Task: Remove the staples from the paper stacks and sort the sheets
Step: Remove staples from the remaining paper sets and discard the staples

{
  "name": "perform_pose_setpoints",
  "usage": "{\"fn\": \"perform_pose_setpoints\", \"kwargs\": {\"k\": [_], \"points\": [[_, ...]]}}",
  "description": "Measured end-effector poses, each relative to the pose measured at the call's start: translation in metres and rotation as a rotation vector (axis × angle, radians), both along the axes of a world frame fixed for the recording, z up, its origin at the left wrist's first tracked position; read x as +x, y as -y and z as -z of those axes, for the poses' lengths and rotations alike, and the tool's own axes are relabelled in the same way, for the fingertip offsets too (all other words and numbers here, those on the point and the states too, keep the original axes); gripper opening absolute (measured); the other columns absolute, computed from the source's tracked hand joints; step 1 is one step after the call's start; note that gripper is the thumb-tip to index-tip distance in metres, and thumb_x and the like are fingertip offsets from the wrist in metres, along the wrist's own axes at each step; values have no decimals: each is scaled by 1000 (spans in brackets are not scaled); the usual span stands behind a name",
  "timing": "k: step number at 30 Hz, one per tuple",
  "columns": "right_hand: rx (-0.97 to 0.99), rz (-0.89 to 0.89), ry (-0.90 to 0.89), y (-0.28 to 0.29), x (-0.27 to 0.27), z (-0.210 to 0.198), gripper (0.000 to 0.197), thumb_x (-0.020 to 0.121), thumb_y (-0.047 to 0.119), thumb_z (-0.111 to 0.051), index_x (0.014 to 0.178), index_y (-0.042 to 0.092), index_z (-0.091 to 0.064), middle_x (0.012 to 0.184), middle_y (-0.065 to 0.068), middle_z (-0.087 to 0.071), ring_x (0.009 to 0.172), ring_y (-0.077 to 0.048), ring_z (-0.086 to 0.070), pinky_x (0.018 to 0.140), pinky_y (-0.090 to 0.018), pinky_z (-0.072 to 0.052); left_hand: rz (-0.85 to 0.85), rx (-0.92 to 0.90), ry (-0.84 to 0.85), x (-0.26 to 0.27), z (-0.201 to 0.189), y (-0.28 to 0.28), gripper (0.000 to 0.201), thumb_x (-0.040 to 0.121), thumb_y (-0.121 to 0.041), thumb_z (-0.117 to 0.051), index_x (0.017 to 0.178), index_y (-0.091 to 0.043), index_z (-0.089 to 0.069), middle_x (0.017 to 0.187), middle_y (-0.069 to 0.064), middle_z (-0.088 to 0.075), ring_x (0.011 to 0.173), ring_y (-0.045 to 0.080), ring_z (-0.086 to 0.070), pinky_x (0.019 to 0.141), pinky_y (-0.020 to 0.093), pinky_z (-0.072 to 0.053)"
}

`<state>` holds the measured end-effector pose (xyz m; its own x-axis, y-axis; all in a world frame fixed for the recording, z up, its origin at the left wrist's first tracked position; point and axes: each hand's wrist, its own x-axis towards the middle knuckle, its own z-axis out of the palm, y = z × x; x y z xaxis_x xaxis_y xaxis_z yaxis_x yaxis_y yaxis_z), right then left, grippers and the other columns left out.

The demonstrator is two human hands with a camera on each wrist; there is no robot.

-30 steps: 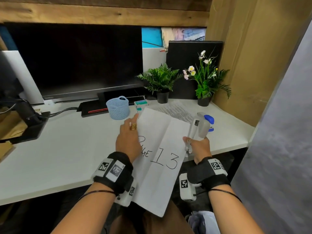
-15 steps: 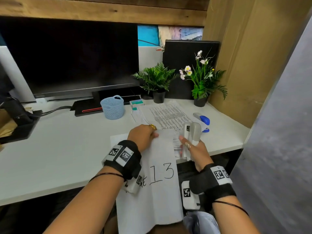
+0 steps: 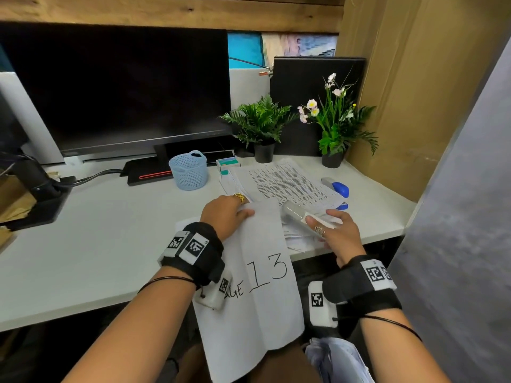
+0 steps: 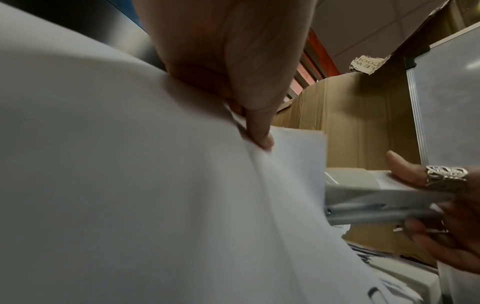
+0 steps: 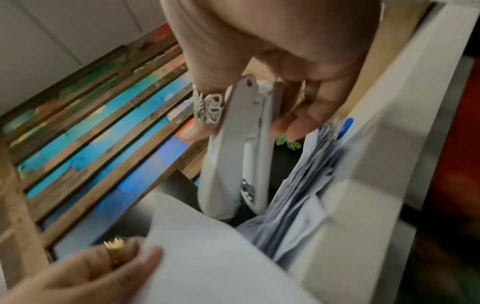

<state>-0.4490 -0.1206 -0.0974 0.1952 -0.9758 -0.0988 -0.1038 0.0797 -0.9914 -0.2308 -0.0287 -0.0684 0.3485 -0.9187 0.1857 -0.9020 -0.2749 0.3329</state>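
A white sheet marked "13" (image 3: 265,272) hangs over the desk's front edge toward my lap. My left hand (image 3: 226,214) pinches its top left corner, thumb on top of the sheet (image 4: 182,205) in the left wrist view. My right hand (image 3: 334,230) grips a grey stapler-like tool (image 3: 297,212) just right of the sheet's top edge, fingers curled round the tool (image 5: 239,148). Under the tool lies a stack of printed sheets (image 3: 287,183). The same sheet (image 5: 213,257) shows at the bottom of the right wrist view, held by my left hand (image 5: 103,265).
On the white desk (image 3: 96,230) stand a blue mesh basket (image 3: 188,170), a small green box (image 3: 227,162), two potted plants (image 3: 261,128) and a blue stapler (image 3: 338,189). A dark monitor (image 3: 116,87) fills the back. Cardboard walls off the right side.
The sheet marked 13 came down from an upright hold onto the desk edge. My right hand lowered the grey tool from upright to lying flat over the printed stack.
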Motion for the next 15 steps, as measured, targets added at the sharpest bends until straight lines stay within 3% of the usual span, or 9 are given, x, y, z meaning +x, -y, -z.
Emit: {"fn": "perform_pose_setpoints", "kwargs": {"k": [3, 6, 8, 10, 11, 13, 15], "points": [[58, 85, 159, 0, 4, -1, 63, 65, 21, -85, 119, 13, -54, 114, -4, -59, 97, -17, -58, 74, -24, -49, -13, 9, 53, -2, -3, -3, 42, 96, -42, -47, 121, -9, -56, 115, 13, -64, 105, 29, -58, 82, 34, -43], [164, 90, 408, -3, 12, -9, 38, 76, 22, -76, 110, 15, -60, 115, -1, -65, 103, -13, -60, 92, -28, -45, -11, 34, 50, -4, -5, -5, 42, 96, -42, -45, 123, -11, -56, 116, 11, -63, 105, 28, -58, 84, 34, -45], [241, 91, 602, -6, 21, -14, 41, 85, 31, -66, 121, 15, -54, 120, -5, -63, 114, -23, -58, 99, -40, -46, 6, 31, 49, -5, -6, -6, 39, 95, -41, -47, 121, -14, -58, 114, 9, -64, 103, 26, -59, 82, 32, -45], [304, 117, 754, -7, 30, -18, 53, 89, 44, -58, 134, 22, -41, 125, -9, -59, 112, -30, -58, 93, -53, -48, 40, 7, 62, -9, -9, -9, 34, 96, -38, -48, 122, -19, -58, 113, 7, -65, 102, 25, -59, 77, 27, -41], [327, 132, 794, -7, 33, -20, 54, 89, 49, -56, 134, 26, -39, 126, -10, -58, 109, -30, -59, 87, -53, -51, 56, -7, 79, -12, -10, -10, 33, 96, -36, -48, 123, -20, -58, 112, 6, -65, 101, 24, -59, 74, 25, -38], [320, 134, 832, -7, 38, -22, 44, 90, 51, -51, 125, 26, -48, 122, -10, -61, 97, -26, -61, 78, -39, -53, 87, -32, 122, -18, -12, -13, 32, 97, -37, -46, 122, -21, -59, 110, 5, -66, 100, 23, -59, 69, 24, -33], [309, 170, 825, -10, 42, -26, 28, 92, 46, -49, 108, 24, -57, 101, -7, -63, 82, -23, -60, 70, -31, -51, 113, -57, 159, -24, -12, -15, 33, 98, -40, -43, 119, -23, -62, 110, 3, -67, 100, 22, -60, 68, 24, -32]]}}
